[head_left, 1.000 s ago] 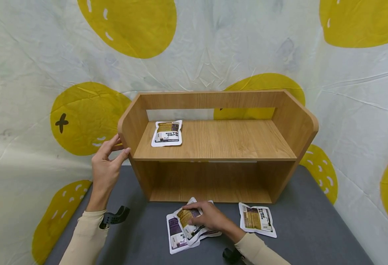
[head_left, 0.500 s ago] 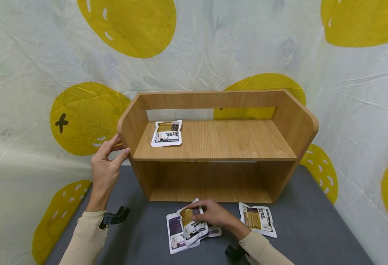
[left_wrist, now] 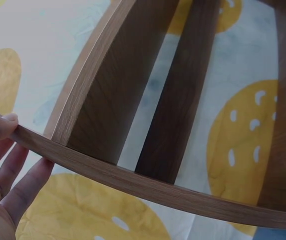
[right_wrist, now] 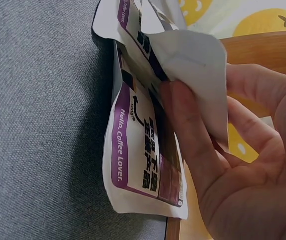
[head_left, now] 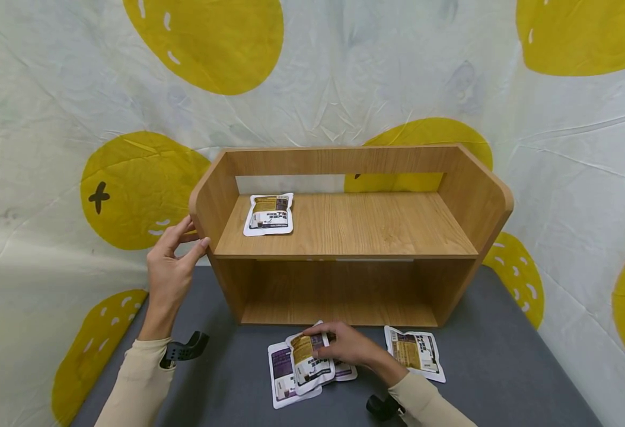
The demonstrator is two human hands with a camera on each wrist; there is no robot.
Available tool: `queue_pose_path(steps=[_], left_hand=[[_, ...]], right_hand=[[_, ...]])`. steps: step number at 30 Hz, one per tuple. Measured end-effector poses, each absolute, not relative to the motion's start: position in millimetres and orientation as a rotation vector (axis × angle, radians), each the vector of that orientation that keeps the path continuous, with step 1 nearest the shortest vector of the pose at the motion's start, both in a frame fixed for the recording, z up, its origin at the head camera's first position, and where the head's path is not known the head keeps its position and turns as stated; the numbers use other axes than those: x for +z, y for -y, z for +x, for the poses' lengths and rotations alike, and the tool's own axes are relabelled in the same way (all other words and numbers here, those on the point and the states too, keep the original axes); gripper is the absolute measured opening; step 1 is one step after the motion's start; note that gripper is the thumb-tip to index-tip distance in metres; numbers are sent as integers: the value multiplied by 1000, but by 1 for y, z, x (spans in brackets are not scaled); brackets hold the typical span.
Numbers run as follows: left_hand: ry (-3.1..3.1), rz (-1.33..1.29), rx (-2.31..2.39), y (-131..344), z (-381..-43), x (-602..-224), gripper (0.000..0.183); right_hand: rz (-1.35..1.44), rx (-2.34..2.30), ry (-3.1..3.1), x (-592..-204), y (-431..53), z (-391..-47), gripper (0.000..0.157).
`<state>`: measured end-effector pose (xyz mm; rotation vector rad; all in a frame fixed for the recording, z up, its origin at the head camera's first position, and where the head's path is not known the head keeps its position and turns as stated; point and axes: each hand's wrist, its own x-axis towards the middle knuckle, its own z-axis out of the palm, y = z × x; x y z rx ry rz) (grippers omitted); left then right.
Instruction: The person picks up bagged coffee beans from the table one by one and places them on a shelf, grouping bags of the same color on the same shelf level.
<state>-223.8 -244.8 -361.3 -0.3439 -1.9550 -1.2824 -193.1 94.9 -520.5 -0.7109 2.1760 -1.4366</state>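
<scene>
My left hand (head_left: 171,267) holds the left side panel of a two-tier wooden shelf (head_left: 366,225); in the left wrist view its thumb lies on one face of the panel (left_wrist: 123,177), the fingertips against the other. Lower down, my right hand (head_left: 352,344) pinches a white-edged coffee pouch with a gold-brown label (head_left: 309,370). The right wrist view shows that pouch's plain white back (right_wrist: 195,62) tilted up between thumb and fingers. Below it lie a purple-labelled coffee pouch (head_left: 281,379) and another purple one (head_left: 346,372), partly hidden by the held pouch.
A gold-brown coffee pouch (head_left: 268,215) lies at the left of the upper tier. Another pouch (head_left: 415,354) lies on the grey tabletop (head_left: 483,379) to the right of my right hand. Behind the shelf hangs a pale curtain (head_left: 312,71) with yellow shapes.
My right hand has shifted slightly right and toward the shelf, and the gold-brown pouch has come along, uncovering more of the left purple pouch. The left hand stays put.
</scene>
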Motion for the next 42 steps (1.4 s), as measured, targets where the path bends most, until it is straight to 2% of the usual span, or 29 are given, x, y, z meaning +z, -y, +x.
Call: queue_pose_path(steps=[42], left_hand=[[1958, -344, -1284, 245, -223, -362, 61]], right_hand=[[-662, -1478, -2120, -513, -107, -192, 45]])
